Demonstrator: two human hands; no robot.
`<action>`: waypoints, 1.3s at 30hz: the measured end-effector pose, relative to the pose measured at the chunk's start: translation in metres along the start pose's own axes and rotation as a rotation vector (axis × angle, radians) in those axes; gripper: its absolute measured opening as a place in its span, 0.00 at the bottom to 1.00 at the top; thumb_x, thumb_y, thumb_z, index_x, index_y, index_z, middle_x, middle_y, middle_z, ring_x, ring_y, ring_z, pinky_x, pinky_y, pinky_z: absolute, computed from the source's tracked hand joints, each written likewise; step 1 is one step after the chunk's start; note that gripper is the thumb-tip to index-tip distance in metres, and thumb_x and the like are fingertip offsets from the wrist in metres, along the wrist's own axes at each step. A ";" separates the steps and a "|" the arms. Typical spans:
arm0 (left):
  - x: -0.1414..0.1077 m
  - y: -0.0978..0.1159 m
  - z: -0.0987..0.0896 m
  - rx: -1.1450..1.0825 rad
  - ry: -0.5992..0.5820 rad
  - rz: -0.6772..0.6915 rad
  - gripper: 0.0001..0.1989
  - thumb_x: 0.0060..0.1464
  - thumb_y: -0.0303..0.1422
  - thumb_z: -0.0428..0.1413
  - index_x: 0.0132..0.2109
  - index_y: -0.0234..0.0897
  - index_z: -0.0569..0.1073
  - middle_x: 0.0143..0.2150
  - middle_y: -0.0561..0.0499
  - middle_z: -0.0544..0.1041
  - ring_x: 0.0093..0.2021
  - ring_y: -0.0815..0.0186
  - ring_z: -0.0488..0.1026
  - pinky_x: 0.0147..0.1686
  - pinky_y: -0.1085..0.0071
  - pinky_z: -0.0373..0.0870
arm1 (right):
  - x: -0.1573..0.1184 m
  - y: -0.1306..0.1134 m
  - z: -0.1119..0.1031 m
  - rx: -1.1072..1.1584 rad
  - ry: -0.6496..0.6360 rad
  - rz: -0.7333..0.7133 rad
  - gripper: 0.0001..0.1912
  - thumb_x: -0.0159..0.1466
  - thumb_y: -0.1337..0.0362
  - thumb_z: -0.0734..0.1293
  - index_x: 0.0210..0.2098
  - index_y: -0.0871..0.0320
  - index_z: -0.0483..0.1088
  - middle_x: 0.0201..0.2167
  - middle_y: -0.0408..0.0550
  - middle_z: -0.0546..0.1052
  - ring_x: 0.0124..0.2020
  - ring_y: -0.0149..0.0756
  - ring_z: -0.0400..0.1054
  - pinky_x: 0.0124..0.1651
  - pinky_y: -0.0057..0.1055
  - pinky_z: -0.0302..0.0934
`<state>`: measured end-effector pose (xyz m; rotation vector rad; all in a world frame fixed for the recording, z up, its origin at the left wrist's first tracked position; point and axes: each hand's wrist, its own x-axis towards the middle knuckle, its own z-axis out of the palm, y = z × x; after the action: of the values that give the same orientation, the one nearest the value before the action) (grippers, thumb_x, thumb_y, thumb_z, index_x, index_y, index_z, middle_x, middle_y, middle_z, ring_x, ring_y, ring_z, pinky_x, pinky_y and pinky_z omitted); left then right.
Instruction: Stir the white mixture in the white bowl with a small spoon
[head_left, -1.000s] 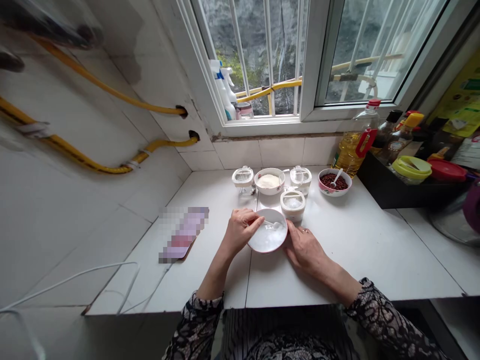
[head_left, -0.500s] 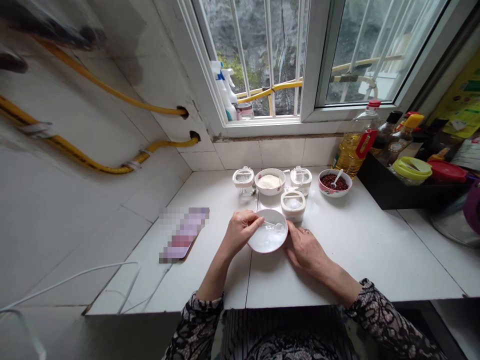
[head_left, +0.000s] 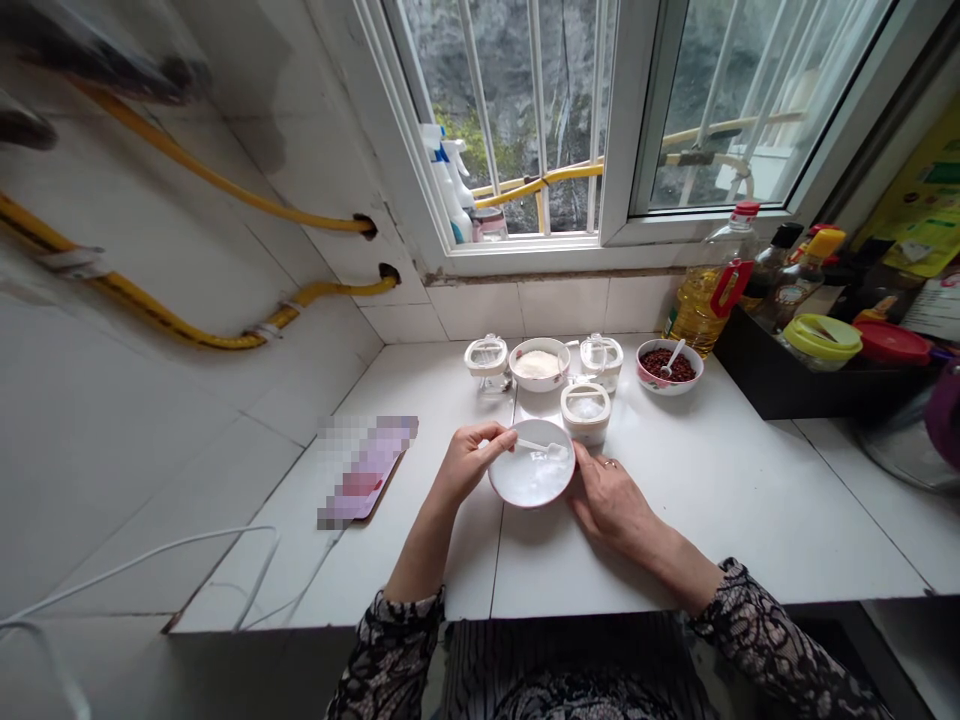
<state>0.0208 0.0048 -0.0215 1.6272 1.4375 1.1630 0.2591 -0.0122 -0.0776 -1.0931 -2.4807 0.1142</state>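
Between the fingertips of my left hand (head_left: 472,462) is the handle of a small white spoon (head_left: 536,446), its head inside a white bowl (head_left: 529,497). White grains lie in the bowl, too fine to name. My right hand (head_left: 611,495) grips the bowl's right side, its thumb near the rim and the other fingers partly hidden beneath. Just behind the bowl stands a lidded clear jar (head_left: 586,415) with white contents. Farther back, a patterned bowl (head_left: 538,365) of white grains sits between two more lidded jars, the left jar (head_left: 487,365) and the right jar (head_left: 602,360).
A bowl of small dark red beans (head_left: 670,366) with a white spoon stands to the right. Beyond it are an oil bottle (head_left: 709,290) and a black box (head_left: 787,370) of condiments. A phone (head_left: 367,470) with a cable lies at left on the white tiled counter (head_left: 675,580).
My left hand has shifted slightly to the left with the spoon, showing more of its handle and head. My right hand keeps its hold on the bowl.
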 end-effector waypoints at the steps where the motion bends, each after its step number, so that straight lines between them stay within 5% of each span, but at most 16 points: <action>1: 0.001 -0.001 0.000 -0.033 0.011 -0.019 0.17 0.49 0.43 0.58 0.21 0.37 0.74 0.20 0.54 0.73 0.25 0.67 0.68 0.30 0.71 0.64 | 0.000 0.000 0.000 -0.001 0.001 -0.001 0.42 0.62 0.69 0.62 0.70 0.69 0.37 0.48 0.63 0.74 0.44 0.50 0.69 0.47 0.45 0.67; 8: 0.012 0.007 0.001 -0.114 0.201 0.001 0.16 0.49 0.45 0.59 0.22 0.38 0.74 0.22 0.52 0.75 0.27 0.64 0.70 0.31 0.69 0.67 | 0.000 0.000 0.001 0.006 0.013 0.002 0.42 0.62 0.69 0.61 0.70 0.67 0.37 0.48 0.62 0.75 0.45 0.50 0.70 0.47 0.44 0.67; 13: 0.023 0.024 0.015 0.075 0.342 0.200 0.15 0.57 0.42 0.56 0.27 0.39 0.76 0.27 0.52 0.77 0.31 0.63 0.72 0.38 0.67 0.67 | 0.000 0.000 -0.001 -0.003 0.003 0.002 0.42 0.61 0.70 0.62 0.69 0.69 0.38 0.48 0.63 0.75 0.45 0.51 0.69 0.48 0.44 0.67; 18: 0.024 0.024 0.032 0.466 0.321 0.442 0.16 0.62 0.39 0.54 0.28 0.40 0.75 0.25 0.51 0.75 0.31 0.62 0.70 0.45 0.62 0.62 | 0.001 -0.001 0.000 -0.023 -0.005 0.012 0.41 0.61 0.69 0.62 0.69 0.70 0.41 0.48 0.62 0.74 0.44 0.50 0.69 0.47 0.44 0.68; 22: 0.018 0.021 0.033 0.515 0.396 0.544 0.16 0.64 0.39 0.53 0.29 0.40 0.75 0.26 0.51 0.76 0.31 0.62 0.70 0.45 0.62 0.61 | 0.001 -0.002 -0.002 -0.011 -0.019 0.025 0.40 0.61 0.69 0.62 0.69 0.69 0.42 0.49 0.62 0.74 0.45 0.50 0.69 0.49 0.45 0.67; 29: 0.014 0.016 0.025 0.273 0.341 0.313 0.16 0.61 0.41 0.54 0.27 0.40 0.74 0.24 0.53 0.74 0.30 0.63 0.70 0.42 0.65 0.66 | 0.002 -0.003 -0.003 -0.029 -0.004 0.000 0.37 0.61 0.70 0.64 0.66 0.76 0.48 0.47 0.66 0.74 0.44 0.48 0.69 0.48 0.42 0.67; 33: 0.013 0.008 0.010 0.103 0.197 0.166 0.17 0.57 0.43 0.55 0.24 0.39 0.73 0.24 0.53 0.76 0.28 0.65 0.71 0.35 0.69 0.68 | 0.001 -0.001 0.000 -0.036 0.027 -0.009 0.39 0.61 0.70 0.65 0.67 0.76 0.47 0.47 0.66 0.74 0.45 0.49 0.69 0.48 0.42 0.67; 39: 0.010 -0.002 -0.009 0.257 0.038 0.176 0.17 0.55 0.40 0.55 0.22 0.38 0.72 0.21 0.53 0.74 0.24 0.67 0.67 0.30 0.71 0.63 | 0.000 0.000 0.001 -0.011 0.023 -0.005 0.41 0.62 0.70 0.62 0.69 0.71 0.40 0.49 0.63 0.74 0.46 0.50 0.69 0.48 0.44 0.67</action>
<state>0.0119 0.0147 -0.0183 1.9501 1.5444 1.1477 0.2590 -0.0125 -0.0782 -1.0866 -2.4663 0.0854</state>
